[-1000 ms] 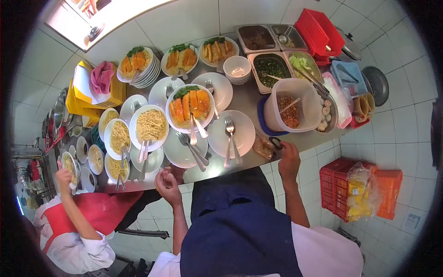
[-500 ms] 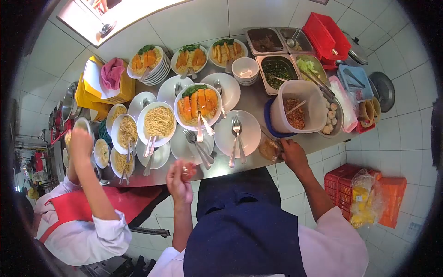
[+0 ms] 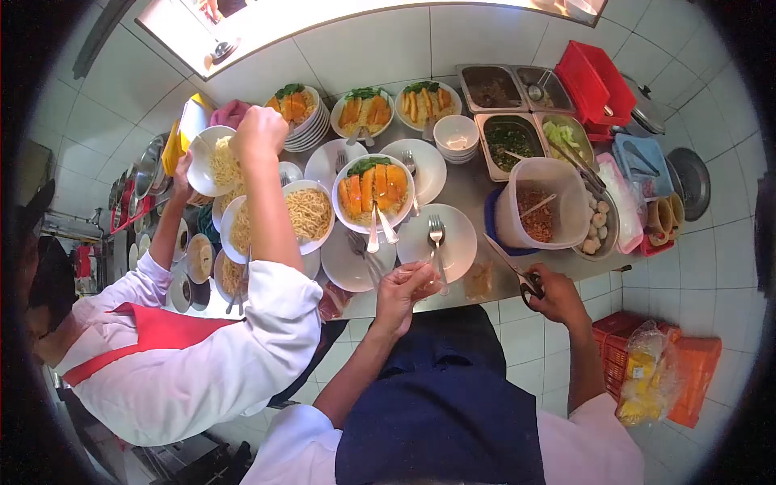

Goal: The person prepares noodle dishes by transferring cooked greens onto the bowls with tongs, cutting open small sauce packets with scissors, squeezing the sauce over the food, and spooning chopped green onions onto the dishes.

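My right hand is closed round the handles of a pair of scissors, blades slightly apart and pointing up-left over the counter edge. Close to the blades, a small clear packet with brownish contents lies flat on the counter. My left hand pinches a piece of clear plastic, in front of a white plate with a fork and spoon. Left of that hand, a reddish plastic packet lies at the counter's edge. A bowl of noodles with sliced orange-brown topping and greens stands beyond.
At left, a co-worker's arm reaches across the counter; their hands are at a tilted bowl of noodles. A tub of brown crumbs and metal trays stand at right. Topped bowls line the back.
My left hand has moved right, towards the packet and scissors. The scissors have lifted off the packet, blades now in plain view. The co-worker's arm has swung in over the noodle bowls.
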